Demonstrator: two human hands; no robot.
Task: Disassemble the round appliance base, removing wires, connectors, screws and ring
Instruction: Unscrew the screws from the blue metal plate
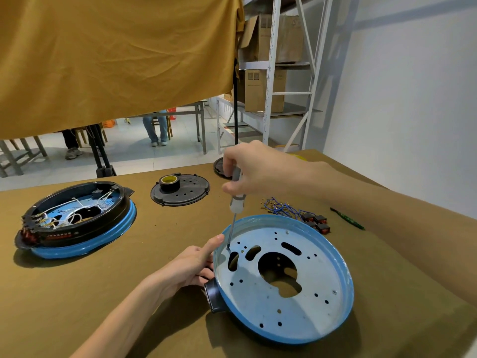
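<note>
Currently the right hand (254,174) gripped a screwdriver (235,202), tip on a screw (228,250) at the left inner edge of the blue base (284,277). Left hand (192,264) held the base rim, thumb on top, tilting it. Best to keep the driver square and press down so the tip won't slip. The base sat near the bench (154,293) front; loose wires (284,206) behind it, a second unit (77,218) far left. Yellow curtain (116,60) and shelving (278,73) beyond.
</note>
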